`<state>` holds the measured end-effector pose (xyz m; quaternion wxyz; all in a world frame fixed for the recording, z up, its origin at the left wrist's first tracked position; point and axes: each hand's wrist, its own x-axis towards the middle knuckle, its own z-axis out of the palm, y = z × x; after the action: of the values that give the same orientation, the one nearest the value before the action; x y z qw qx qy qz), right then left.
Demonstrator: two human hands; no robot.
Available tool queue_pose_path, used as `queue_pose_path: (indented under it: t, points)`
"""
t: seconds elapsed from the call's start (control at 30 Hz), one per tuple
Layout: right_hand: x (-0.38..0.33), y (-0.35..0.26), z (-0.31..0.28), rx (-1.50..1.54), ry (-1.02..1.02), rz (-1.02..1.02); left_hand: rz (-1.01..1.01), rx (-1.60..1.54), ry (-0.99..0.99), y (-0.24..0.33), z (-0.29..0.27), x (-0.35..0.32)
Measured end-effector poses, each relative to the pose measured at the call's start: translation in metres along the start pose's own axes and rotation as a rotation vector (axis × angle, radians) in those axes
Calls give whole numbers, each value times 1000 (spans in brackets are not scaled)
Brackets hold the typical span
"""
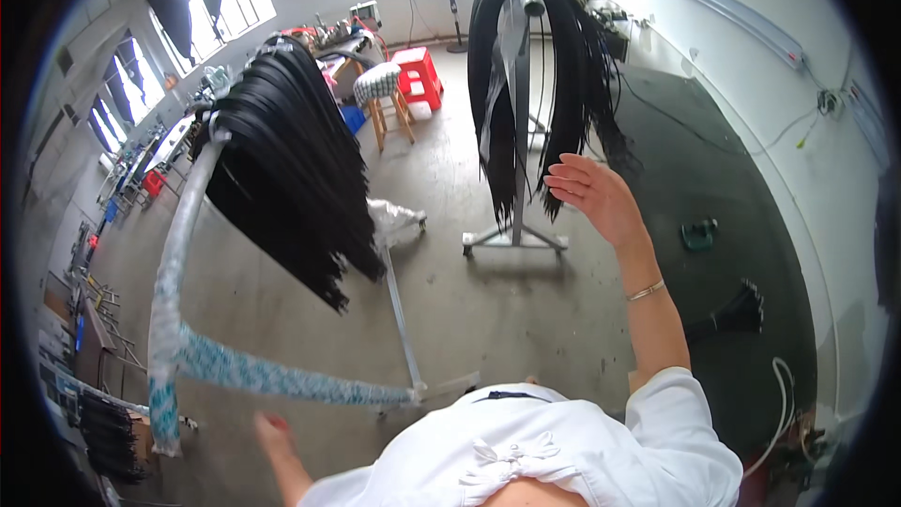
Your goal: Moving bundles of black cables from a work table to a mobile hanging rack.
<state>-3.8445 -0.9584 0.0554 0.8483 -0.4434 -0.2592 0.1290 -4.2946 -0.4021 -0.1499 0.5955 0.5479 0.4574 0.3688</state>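
Observation:
My right hand (598, 199) is raised with its fingers stretched out and nothing in it. It is nearest to the long black strips (566, 108) draped over the far rack (518, 131); I cannot tell whether the fingertips touch them. Low on the left, my left hand (273, 434) hangs beside the wrapped base bar of the near rack. That hand is blurred, so its fingers do not show clearly. A thick row of similar black strips (286, 155) hangs from the near rack (183, 225), whose tubing is wrapped in clear and blue-green plastic.
Behind the racks are red plastic stools (419, 75), a wooden stool with a checked cover (377, 83) and a standing fan (451, 0). A dark mat (713, 188) on the right bears a green tool-like object (698, 235) and a black bundle (737, 312). Cables run along the right wall.

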Motion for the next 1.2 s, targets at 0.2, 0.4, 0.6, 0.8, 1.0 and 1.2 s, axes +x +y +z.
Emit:
queue_pose_path:
  t: [0.2,0.4,0.6,0.8,1.0,1.2]
  points:
    - [120,-15,-58,-38,-15,-44,48,394,-624,-105,128,-158]
    - [202,4,-38,-936,49,-191,317,170,-531,8,439,-59]
    - [271,8,-25,-1393,81,-385,671,-278,-874,220,703,9]
    - [277,23,-5,-1441,-521,146,441,-323,-1402,326,916,60]
    - [325,7,-2,-1426,618,-645,199,-344,-2332,325,1026,43]
    - [371,6,1,-761,567,-524,67,-326,-2561,313,1003,28]
